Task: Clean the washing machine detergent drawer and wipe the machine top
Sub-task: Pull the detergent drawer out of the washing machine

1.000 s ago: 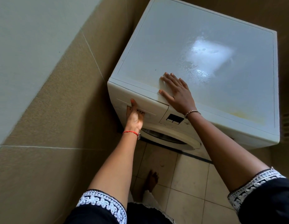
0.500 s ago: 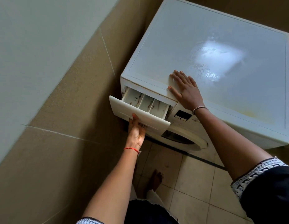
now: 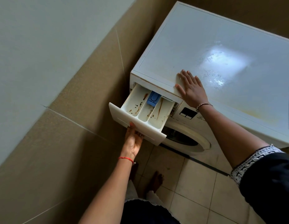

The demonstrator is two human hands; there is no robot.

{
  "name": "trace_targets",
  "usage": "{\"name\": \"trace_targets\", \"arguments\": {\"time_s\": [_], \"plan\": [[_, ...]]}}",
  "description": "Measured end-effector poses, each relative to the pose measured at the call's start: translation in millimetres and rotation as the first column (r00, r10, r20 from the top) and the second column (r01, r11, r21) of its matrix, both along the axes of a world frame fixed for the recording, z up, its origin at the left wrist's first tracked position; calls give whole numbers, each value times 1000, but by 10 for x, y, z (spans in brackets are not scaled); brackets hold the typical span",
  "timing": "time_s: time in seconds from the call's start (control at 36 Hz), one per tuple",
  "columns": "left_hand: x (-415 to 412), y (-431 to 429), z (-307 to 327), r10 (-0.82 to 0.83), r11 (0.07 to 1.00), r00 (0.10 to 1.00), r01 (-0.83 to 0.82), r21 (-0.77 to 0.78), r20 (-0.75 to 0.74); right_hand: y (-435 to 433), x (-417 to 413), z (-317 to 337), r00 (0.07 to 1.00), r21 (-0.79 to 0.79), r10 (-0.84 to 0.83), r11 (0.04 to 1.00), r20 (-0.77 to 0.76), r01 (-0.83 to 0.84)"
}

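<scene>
A white front-loading washing machine (image 3: 270,130) stands against the wall. Its detergent drawer (image 3: 134,125) is pulled far out at the front left. The drawer has three compartments with brown stains and a blue insert (image 3: 153,98) in the middle one. My left hand (image 3: 133,139) grips the drawer's front panel from below, thumb on its upper edge. My right hand (image 3: 191,88) lies flat with spread fingers on the front edge of the machine top (image 3: 221,46), which shows dried smears and a yellowish stain near the right front.
A beige tiled wall (image 3: 59,126) runs close along the left of the machine. The round door (image 3: 185,138) sits below the drawer. My bare foot (image 3: 155,181) stands on the light floor tiles (image 3: 197,183) in front.
My left hand has pulled the drawer from closed to far out, exposing the blue insert and the stains. My right hand has stayed flat on the top.
</scene>
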State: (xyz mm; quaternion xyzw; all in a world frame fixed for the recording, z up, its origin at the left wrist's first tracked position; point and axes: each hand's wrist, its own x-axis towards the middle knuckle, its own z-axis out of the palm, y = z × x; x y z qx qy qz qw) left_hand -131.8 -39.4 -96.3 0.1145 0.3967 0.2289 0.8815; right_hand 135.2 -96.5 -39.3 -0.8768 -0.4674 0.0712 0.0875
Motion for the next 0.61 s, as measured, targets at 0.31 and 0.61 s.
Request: {"name": "trace_targets", "arguments": {"time_s": [0.31, 0.61], "plan": [[-20, 1, -34, -27, 1000, 1000, 27, 5, 15, -4, -1, 3, 1000, 4, 3, 1000, 0, -3], [-55, -16, 50, -39, 999, 999, 38, 33, 14, 15, -25, -9, 1000, -14, -2, 1000, 26, 2]]}}
